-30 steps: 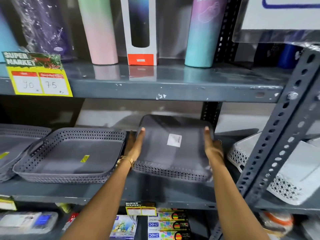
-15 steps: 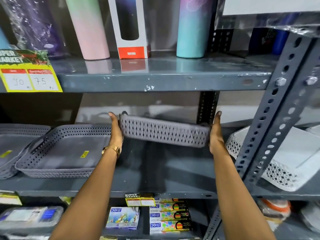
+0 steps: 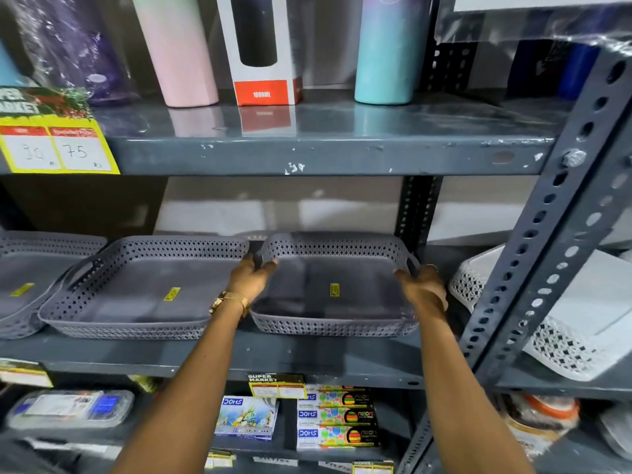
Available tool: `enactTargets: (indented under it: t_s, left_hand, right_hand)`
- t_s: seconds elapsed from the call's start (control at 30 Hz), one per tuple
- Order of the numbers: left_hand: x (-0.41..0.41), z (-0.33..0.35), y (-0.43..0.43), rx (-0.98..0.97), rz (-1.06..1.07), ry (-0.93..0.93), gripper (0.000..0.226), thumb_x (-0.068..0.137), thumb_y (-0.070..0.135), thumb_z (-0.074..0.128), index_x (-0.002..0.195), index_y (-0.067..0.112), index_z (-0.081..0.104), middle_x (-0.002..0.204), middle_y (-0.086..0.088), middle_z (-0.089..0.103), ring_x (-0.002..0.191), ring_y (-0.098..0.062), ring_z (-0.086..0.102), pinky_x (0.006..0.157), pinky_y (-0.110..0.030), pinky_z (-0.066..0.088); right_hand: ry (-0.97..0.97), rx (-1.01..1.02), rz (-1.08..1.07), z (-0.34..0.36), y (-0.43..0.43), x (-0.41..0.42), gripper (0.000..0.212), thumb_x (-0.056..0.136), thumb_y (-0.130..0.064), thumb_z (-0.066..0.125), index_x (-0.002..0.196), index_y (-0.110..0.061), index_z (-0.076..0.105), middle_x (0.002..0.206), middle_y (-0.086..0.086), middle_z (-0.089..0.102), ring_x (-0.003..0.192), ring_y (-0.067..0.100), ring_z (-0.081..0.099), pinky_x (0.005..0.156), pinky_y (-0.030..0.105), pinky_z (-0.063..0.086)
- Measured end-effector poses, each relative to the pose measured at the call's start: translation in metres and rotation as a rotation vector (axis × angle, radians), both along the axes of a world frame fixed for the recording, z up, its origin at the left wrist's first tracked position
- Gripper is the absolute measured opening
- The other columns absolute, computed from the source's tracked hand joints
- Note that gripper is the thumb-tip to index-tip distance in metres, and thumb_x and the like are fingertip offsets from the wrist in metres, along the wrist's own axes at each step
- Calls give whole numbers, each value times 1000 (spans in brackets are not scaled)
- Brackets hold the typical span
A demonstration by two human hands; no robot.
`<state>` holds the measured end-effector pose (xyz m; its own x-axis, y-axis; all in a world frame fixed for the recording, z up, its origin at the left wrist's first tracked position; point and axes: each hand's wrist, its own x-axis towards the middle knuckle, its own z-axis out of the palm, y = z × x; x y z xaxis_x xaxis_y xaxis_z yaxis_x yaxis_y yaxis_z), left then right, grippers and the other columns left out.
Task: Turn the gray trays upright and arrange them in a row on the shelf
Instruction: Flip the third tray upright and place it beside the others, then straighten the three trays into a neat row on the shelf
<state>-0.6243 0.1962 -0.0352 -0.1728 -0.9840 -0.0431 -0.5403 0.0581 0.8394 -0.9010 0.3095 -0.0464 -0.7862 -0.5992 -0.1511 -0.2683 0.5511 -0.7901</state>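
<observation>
Three gray perforated trays stand upright side by side on the middle shelf [image 3: 307, 357]. The right tray [image 3: 328, 323] is gripped at both side handles: my left hand [image 3: 251, 277] holds its left rim and my right hand [image 3: 422, 289] holds its right rim. It sits on or just above the shelf, open side up, with a yellow sticker inside. The middle tray [image 3: 136, 292] lies to its left, nearly touching. The left tray [image 3: 24, 268] is cut off by the frame edge and overlaps the middle tray's left rim.
A white perforated tray [image 3: 561, 336] lies tilted at the right, behind a slanted gray metal upright [image 3: 547, 234]. Bottles and a boxed flask stand on the upper shelf [image 3: 307, 152], which carries a yellow price tag [image 3: 58, 148]. Stationery boxes [image 3: 337, 415] fill the shelf below.
The right tray lay upside down, was lifted and tipped on edge, and now sits open side up beside the middle tray. Both hands moved with it, still on its sides.
</observation>
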Motion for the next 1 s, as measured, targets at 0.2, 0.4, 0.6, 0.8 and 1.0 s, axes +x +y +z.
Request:
enactTargets:
  t_s: [0.2,0.4,0.6,0.8,1.0]
  left_hand:
    - [-17,-28,32,-232,104,-531,72,91,42,53,148,6,26,141,-28,41,123,-45,47,98,-47,46]
    - [-12,-17,39,-494,93,-594,61,88,33,56,142,9,41,152,-27,30,140,-45,25,117,-51,19]
    - [44,4,12,-549,85,-615,61,90,35,48,145,10,40,156,-27,24,149,-41,9,120,-51,-5]
    - [162,21,-36,-460,147,-757,65,88,34,56,145,7,38,151,-27,34,143,-43,26,119,-55,11]
    - [292,6,-68,-326,208,-842,62,83,36,62,132,2,45,129,-29,52,119,-45,50,101,-52,41]
  right_hand:
    - [217,131,24,-9,11,21,71,86,-36,66,144,-10,33,141,18,50,122,39,55,96,46,47]
    - [497,141,138,14,11,47,95,88,-37,65,155,-2,7,161,21,13,149,39,11,119,54,17]
    - [419,154,479,29,-25,123,76,90,-60,49,137,-1,47,144,21,45,136,38,39,110,48,37]
    - [278,222,558,24,-58,220,88,83,-76,39,127,-2,54,135,22,56,125,38,52,104,47,43]
    - [235,303,450,22,-95,274,104,76,-86,30,133,-2,53,137,22,56,124,38,55,101,47,43]
